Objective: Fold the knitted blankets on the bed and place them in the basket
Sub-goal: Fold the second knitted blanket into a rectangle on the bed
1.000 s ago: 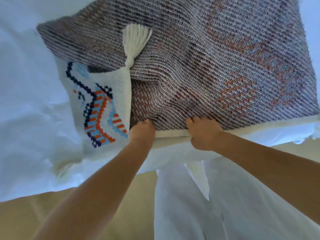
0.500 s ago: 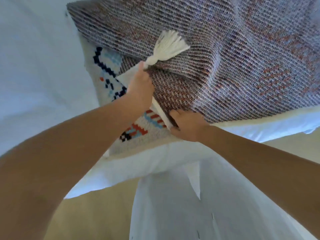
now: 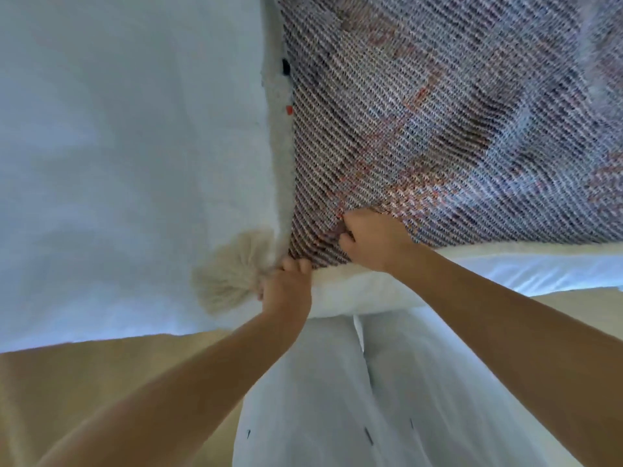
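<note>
White bed sheet (image 3: 118,163) fills the left half of the frame, bare of any blanket. At lower centre-left a cream tassel (image 3: 226,284) is seen fanned out on the sheet, where half a second earlier it lay up on the grey knit; the turned-back corner showing the blue and orange pattern has been drawn out flat, and only a narrow cream border (image 3: 281,156) with two small dark and orange marks is left exposed. The left hand (image 3: 286,291) is closed in a fist on the corner at the tassel's base, fingers curled tight on the edge. Just right of it, the right hand (image 3: 371,241) is pinching a bunch of the knitted blanket (image 3: 455,129), which covers the upper right of the frame with its near edge along the bed's edge. The corner is judged squared for the next fold. No basket is in view.
</note>
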{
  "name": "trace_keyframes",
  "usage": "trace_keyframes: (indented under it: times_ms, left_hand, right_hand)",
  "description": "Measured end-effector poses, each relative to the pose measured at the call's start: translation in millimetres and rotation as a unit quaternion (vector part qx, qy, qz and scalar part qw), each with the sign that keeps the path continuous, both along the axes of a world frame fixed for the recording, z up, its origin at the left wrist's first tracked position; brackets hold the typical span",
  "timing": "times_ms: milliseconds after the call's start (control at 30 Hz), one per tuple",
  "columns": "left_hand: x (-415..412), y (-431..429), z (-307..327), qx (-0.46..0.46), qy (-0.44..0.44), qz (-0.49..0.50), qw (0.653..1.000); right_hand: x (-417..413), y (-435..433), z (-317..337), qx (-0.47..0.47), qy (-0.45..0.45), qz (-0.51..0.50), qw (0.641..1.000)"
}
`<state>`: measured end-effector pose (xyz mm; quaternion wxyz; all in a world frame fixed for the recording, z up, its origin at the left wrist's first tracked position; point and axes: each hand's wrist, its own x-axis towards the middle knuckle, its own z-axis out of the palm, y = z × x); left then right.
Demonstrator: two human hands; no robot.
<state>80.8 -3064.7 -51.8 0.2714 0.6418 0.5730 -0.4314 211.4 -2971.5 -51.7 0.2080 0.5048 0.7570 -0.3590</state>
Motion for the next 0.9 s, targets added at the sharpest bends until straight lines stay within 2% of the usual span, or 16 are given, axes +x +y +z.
trace_keyframes:
  times_ms: [100, 167, 267, 333, 467, 533, 633, 733, 900]
  left_hand:
    - [-0.9, 3.2, 8.2, -0.005, -0.024, 0.067, 0.997]
    - [-7.0, 9.1, 12.2, 0.031, -0.063, 0.067, 0.995]
    - [-35.3, 13.8, 20.6, 0.161, -0.108, 0.033, 0.981]
    - [-53.3, 6.1, 20.2, 0.266, -0.141, 0.026, 0.953]
    - [-55.8, -24.3, 3.2, 0.360, -0.179, 0.033, 0.915]
    - [-44.2, -41.8, -10.9, 0.338, -0.152, 0.057, 0.927]
    - [-25.6, -49.2, -17.5, 0.282, -0.123, 0.181, 0.934]
    - [-18.0, -37.1, -14.2, 0.253, -0.108, 0.313, 0.909]
    - [-15.6, -21.9, -7.7, 0.217, -0.059, 0.377, 0.898]
  right_hand:
    - [-22.6, 2.0, -3.2, 0.000, 0.007, 0.003, 1.000]
    - [-36.5, 5.7, -4.4, -0.015, 0.009, 0.000, 1.000]
    - [-54.0, 13.0, -3.9, -0.033, 0.003, 0.014, 0.999]
    - [-64.0, 19.6, -3.8, -0.049, -0.003, 0.005, 0.999]
    - [-78.3, 30.2, -13.1, -0.141, -0.037, -0.130, 0.981]
    - [-83.5, 32.7, -18.7, -0.158, -0.043, -0.156, 0.974]
    - [-90.3, 35.0, -23.6, -0.160, -0.015, -0.205, 0.965]
    - [-92.0, 32.5, -28.5, -0.110, 0.084, -0.206, 0.969]
    - [-79.6, 19.7, -29.2, -0.011, 0.216, -0.126, 0.968]
